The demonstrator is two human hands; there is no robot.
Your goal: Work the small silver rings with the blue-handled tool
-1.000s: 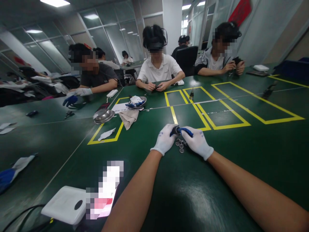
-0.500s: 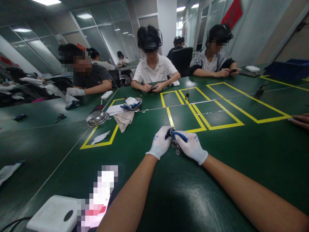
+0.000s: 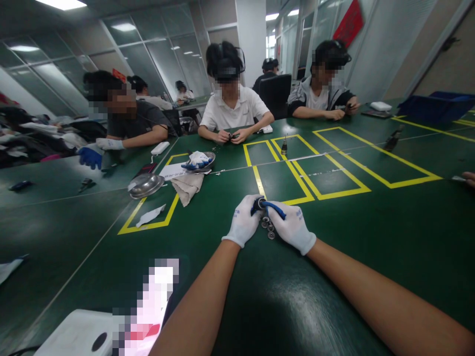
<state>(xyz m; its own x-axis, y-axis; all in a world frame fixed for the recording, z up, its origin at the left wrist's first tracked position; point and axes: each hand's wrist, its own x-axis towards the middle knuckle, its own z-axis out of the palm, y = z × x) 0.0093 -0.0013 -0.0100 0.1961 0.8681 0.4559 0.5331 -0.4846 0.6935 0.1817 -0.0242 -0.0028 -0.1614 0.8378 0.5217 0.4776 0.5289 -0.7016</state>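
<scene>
Barely anything has changed at the fingertips since half a second ago: both gloved hands are still pressed together over the same spot. The view has swung a little, so they sit slightly further left. A co-worker's hand [image 3: 469, 178] at the right edge, plainly in view before, is now almost out of frame.

The left hand [image 3: 243, 225] has its fingers [image 3: 248, 203] curled tight around the dark, rounded end of a blue-handled tool [image 3: 273, 207]. The right hand [image 3: 293, 227] closes its fingers [image 3: 279, 220] on the blue part, which runs across the top of that hand. The two hands touch at the tool, which is held just above the table [image 3: 237, 296]. How the tips grip beneath it is hidden by the gloves.

Directly under the hands, in the gap between them, a small cluster of metal rings [image 3: 267, 228] lies on the green surface.

Further out, yellow tape [image 3: 260, 180] marks boxes beyond the hands. To the left lie a metal dish [image 3: 146, 185] and a crumpled cloth [image 3: 187, 185], and behind the cloth a second dish [image 3: 211, 158] holds a pair of gloves. A small bottle [image 3: 284, 146] stands inside a taped box, and a blue bin [image 3: 438, 106] sits at the far right. A white device [image 3: 70, 336] lies near the bottom left corner. Other people sit along the far side with their hands busy at their own places, well apart from these hands.
</scene>
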